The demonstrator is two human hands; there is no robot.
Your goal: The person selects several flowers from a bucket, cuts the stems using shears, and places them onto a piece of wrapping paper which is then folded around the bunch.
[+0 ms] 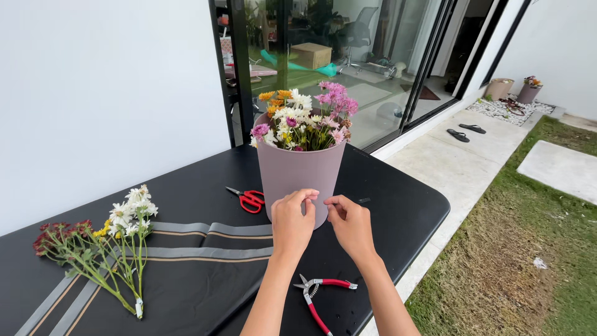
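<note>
Both hands pinch at the smooth wall of a mauve cylindrical flower box [301,171] mid-table: left hand [292,221] and right hand [349,225], fingertips narrowed. Grey ribbon [205,252] trails leftward; red-handled pruning shears [320,295] lie nearer.

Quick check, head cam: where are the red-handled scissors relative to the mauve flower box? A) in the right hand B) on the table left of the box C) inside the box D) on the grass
B: the red-handled scissors lie on the black table just left of the mauve flower box, apart from both the left hand and the right hand, which are at the box's front.
</note>
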